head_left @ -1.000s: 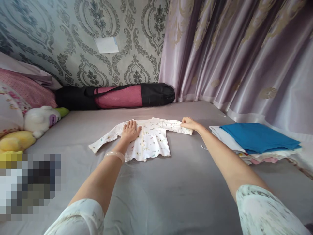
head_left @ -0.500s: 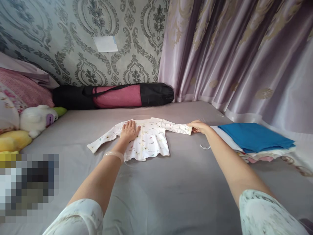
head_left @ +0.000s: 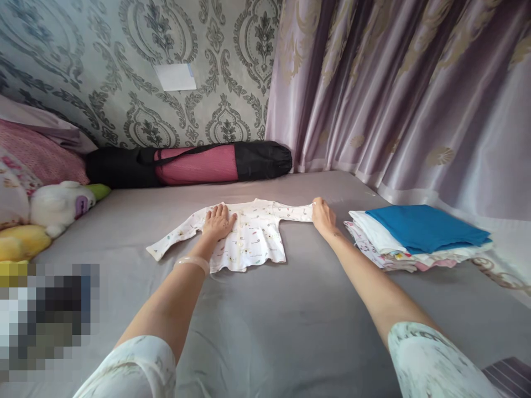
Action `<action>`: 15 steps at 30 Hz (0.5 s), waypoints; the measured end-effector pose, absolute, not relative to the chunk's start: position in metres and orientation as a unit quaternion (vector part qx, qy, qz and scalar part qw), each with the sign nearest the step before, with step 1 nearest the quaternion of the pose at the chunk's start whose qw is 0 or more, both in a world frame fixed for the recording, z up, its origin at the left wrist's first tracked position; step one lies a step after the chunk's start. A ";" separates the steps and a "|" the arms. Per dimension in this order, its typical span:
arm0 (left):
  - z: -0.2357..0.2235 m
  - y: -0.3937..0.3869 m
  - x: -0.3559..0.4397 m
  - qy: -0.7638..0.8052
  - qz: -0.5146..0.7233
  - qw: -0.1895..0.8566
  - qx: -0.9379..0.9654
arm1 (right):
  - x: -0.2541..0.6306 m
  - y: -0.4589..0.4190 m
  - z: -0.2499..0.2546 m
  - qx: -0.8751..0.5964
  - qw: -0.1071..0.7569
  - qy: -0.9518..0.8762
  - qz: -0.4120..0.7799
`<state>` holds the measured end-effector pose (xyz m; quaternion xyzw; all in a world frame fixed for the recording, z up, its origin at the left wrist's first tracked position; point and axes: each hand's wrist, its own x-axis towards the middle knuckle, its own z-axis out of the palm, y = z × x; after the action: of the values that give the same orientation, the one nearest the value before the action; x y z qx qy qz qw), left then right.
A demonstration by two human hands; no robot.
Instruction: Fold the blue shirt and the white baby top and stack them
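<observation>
A small white long-sleeved baby shirt with a tiny coloured print lies spread flat on the grey bed sheet. My left hand rests flat on the shirt's chest, fingers stretched out. A clear bangle sits on that wrist. My right hand is closed on the cuff end of the shirt's right sleeve, which runs out straight to the right. The shirt's left sleeve lies loose toward the lower left.
A stack of folded clothes with a blue piece on top sits at the right. A black and pink rolled mat bag lies along the wall. Plush toys and pillows crowd the left. Purple curtains hang at the right.
My right hand slid out along the right sleeve to its cuff, then shifted slightly back left. My left hand stayed pressed on the shirt.
</observation>
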<state>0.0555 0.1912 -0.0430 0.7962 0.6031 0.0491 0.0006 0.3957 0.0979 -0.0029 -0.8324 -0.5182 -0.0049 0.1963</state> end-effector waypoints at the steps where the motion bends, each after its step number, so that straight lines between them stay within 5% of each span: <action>1: -0.043 0.191 0.056 0.603 0.050 0.000 0.796 | 0.395 0.096 -0.003 -0.840 0.155 -0.521 -0.001; 15: -0.039 0.189 0.057 0.603 0.054 0.014 0.795 | 0.409 0.104 0.006 -0.887 0.061 -0.456 0.030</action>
<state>0.0570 0.1889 -0.0388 0.7954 0.6035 0.0543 0.0143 0.4088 0.1040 0.0057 -0.8872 -0.4564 0.0297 0.0613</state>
